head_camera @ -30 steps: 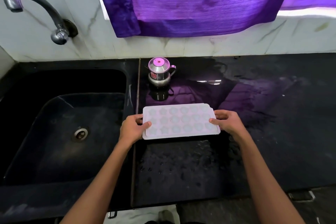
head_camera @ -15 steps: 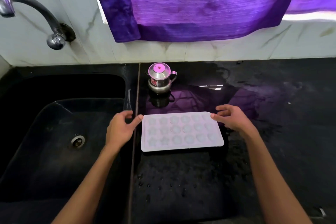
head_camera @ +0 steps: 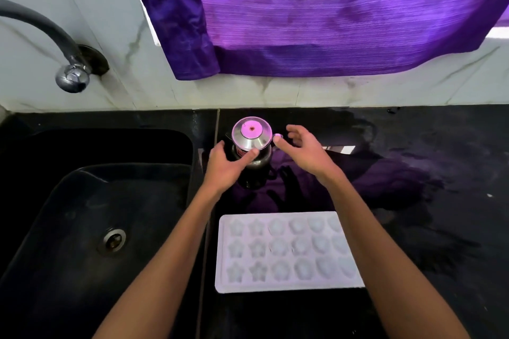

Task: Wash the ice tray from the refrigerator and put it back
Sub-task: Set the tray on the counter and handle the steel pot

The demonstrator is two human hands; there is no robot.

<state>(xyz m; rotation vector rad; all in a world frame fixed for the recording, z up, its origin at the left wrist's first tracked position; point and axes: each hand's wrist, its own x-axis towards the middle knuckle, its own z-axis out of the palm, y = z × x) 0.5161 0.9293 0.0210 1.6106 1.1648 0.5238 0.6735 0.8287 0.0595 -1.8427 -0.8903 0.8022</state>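
In the head view, a small steel pot (head_camera: 252,146) with a domed lid is being gripped by the left hand (head_camera: 225,166), whose thumb and fingers are being curled round its body from the near left side. The right hand (head_camera: 304,150) is being held just to the right of the pot, fingers loosely spread and relaxed, nothing being held in it; its thumb tip is being kept right beside the pot's small spout, though actual contact cannot be told.

The ice tray (head_camera: 286,252) is being left flat on the black counter (head_camera: 440,173), nearer the person than the pot and apart from both hands, between the two forearms; its right end is being partly covered by the right forearm. Rows of star and round moulds are being shown upward.

The black sink (head_camera: 91,201) is being seen to the left of the tray, with the drain (head_camera: 114,239) in its floor and the tap (head_camera: 55,44) mounted on the marble wall above. A purple cloth (head_camera: 330,14) is being hung over the wall behind the counter.
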